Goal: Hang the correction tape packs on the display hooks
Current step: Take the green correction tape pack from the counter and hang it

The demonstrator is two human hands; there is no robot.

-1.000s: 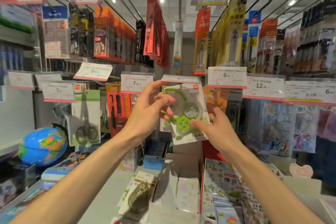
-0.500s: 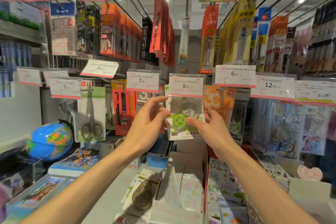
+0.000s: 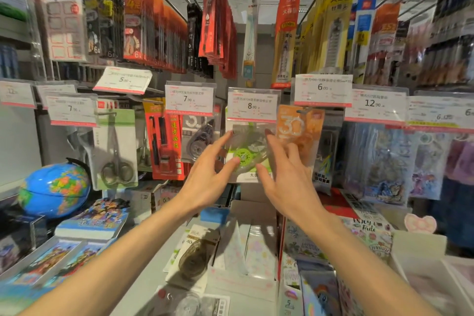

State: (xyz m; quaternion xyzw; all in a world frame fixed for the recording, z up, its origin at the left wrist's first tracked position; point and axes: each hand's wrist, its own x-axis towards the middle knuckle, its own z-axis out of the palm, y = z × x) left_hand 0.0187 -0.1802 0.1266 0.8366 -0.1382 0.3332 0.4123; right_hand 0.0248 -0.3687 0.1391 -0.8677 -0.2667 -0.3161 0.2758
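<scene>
A clear correction tape pack with a green wheel (image 3: 246, 152) hangs on the display hook under the 8.00 price tag (image 3: 252, 105). My left hand (image 3: 209, 182) is at its left side and my right hand (image 3: 288, 179) at its right, both with fingers spread. Their fingertips reach the pack's front, and neither hand grips it. Another correction tape pack, brownish (image 3: 196, 255), lies flat on the shelf below my wrists. A grey one (image 3: 198, 137) hangs under the 7.90 tag.
An orange pack (image 3: 301, 131) hangs just right of the green one. Scissors (image 3: 116, 159) and a red pen pack (image 3: 164, 141) hang to the left. A globe (image 3: 55, 188) stands at lower left. Boxes of stickers and cards (image 3: 256, 246) fill the shelf below. Long hooks with goods hang overhead.
The green pack went from tilted in both hands to hanging straight under the 8.00 tag. My fingers have opened and let go of its sides.
</scene>
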